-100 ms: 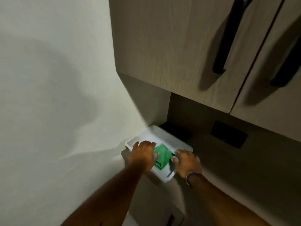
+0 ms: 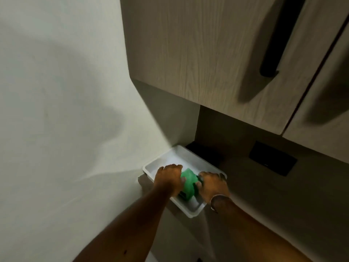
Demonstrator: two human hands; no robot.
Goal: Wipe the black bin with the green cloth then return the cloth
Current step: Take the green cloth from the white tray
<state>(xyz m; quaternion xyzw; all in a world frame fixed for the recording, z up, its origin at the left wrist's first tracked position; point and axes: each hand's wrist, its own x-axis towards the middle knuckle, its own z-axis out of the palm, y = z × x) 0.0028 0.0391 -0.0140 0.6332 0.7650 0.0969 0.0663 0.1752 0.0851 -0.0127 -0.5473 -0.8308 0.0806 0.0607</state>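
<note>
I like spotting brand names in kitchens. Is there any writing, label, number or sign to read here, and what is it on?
No text can be read anywhere.
White tray: no label shows.
Green cloth: plain, no tag shows.
Cabinet doors: bare wood grain, dark handles, no markings.
Dark wall plate: one tiny pale mark, too small and blurred to read.

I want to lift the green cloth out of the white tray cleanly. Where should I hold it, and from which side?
Probably grip the green cloth at its raised folded middle, coming from above. It lies bunched in the white tray, whose walls block a side approach. The left hand and right hand already flank it.
</note>
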